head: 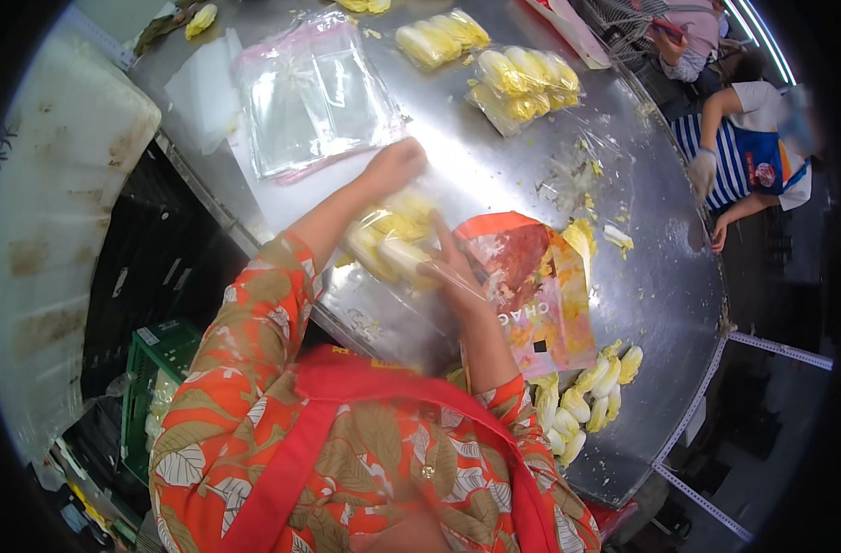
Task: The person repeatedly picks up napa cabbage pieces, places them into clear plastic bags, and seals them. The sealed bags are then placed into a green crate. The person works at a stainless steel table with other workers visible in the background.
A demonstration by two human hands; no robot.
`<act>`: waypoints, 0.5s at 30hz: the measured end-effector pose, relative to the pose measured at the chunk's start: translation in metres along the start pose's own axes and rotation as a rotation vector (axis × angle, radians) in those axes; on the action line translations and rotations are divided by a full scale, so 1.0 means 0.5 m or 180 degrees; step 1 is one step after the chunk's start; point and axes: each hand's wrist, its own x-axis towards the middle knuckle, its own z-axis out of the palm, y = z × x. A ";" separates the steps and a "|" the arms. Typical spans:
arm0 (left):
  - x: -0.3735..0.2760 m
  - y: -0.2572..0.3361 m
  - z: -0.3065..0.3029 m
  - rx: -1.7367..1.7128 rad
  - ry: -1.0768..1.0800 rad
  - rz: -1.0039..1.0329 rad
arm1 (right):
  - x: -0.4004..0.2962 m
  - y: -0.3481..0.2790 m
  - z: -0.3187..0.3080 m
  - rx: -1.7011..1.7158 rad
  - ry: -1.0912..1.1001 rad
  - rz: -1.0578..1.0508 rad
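A clear plastic bag of small napa cabbages [386,243] is in front of me, slightly blurred, at the near side of the metal table. My left hand [397,164] is curled at the far end of the bag, apparently gripping its film; the fingertips are hidden. Along the bag's right side lies my right hand [455,266], its thumb and fingers holding the wrapped cabbages. Just beyond my left hand is a stack of flat clear bags [317,104] with pinkish edges. A printed orange and pink bag [545,297] lies beside my right wrist.
Loose small cabbages [593,394] lie at the near right on the metal table [662,290]. Wrapped cabbage packs [528,79] sit at the far side. Leaf scraps are scattered rightward. A green crate [151,387] is low left. A co-worker [738,152] stands across the table.
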 end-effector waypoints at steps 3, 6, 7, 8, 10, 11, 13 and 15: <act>-0.006 0.041 -0.005 -0.0487 -0.0484 -0.0227 | 0.025 -0.001 -0.021 0.0305 -0.0013 -0.0313; -0.003 0.031 0.003 -0.0440 -0.0156 -0.0173 | 0.034 -0.025 -0.055 0.0377 -0.0209 0.0519; -0.007 0.023 0.006 -0.0416 -0.0054 -0.0106 | 0.037 -0.029 -0.054 0.0370 -0.0211 0.0469; -0.008 0.017 0.007 -0.0394 0.0046 -0.0040 | 0.043 -0.033 -0.053 0.0363 -0.0211 0.0419; -0.009 0.016 0.006 -0.0675 -0.0021 -0.0117 | 0.048 -0.053 -0.052 0.0409 -0.0305 0.0433; -0.008 0.016 0.005 -0.0816 -0.0057 -0.0156 | 0.050 -0.073 -0.059 0.0451 -0.0400 0.0489; -0.005 0.010 -0.002 -0.0452 0.0368 -0.0223 | 0.046 -0.085 -0.076 0.0492 -0.0701 0.0485; 0.001 -0.004 -0.003 -0.0382 0.0467 -0.0153 | 0.026 -0.072 -0.097 0.0505 -0.1056 0.0389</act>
